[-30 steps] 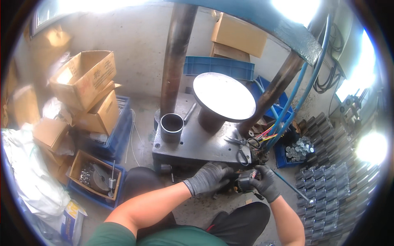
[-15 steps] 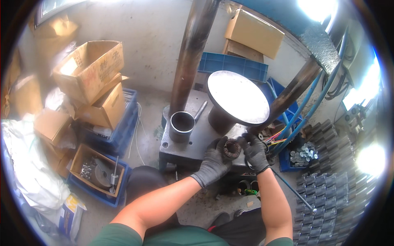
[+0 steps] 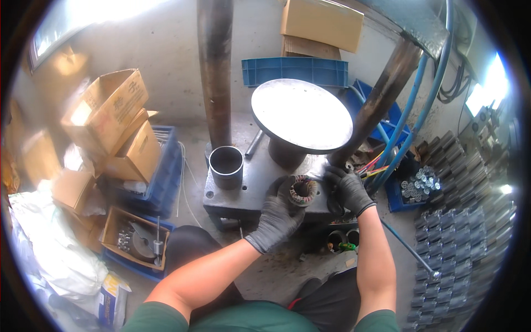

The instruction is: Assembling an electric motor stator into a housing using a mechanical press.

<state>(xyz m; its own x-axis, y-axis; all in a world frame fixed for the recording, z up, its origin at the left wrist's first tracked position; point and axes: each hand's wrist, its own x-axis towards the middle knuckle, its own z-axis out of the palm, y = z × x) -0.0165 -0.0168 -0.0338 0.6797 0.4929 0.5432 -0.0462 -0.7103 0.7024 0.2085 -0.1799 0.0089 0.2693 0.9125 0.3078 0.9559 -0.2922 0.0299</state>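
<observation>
My left hand (image 3: 281, 213), in a grey work glove, grips a wound stator ring (image 3: 303, 190) in front of the press table's near edge. Its round opening faces up toward me, with reddish windings showing around the inside. A short way to the right is my gloved right hand (image 3: 350, 191), apart from the ring, its fingers stretched toward the table and its thumb spread below. No object shows clearly in it. Behind the ring stands a round metal plate on a thick post (image 3: 302, 116). An upright steel sleeve (image 3: 227, 169) stands at the table's left, beside a short metal rod (image 3: 254, 144).
Thick columns rise at the left (image 3: 215, 77) and right (image 3: 381, 94) of the press table (image 3: 238, 198). Blue hoses (image 3: 412, 119) hang at the right, above a blue bin of metal parts (image 3: 416, 189). Stacked dark cylinders (image 3: 451, 249) fill the far right. Cardboard boxes (image 3: 110, 110) stand left.
My right hand has drawn away from the stator ring, which stays in my left hand. The ring now shows its opening more fully. The view has shifted, moving the table leftward in the picture.
</observation>
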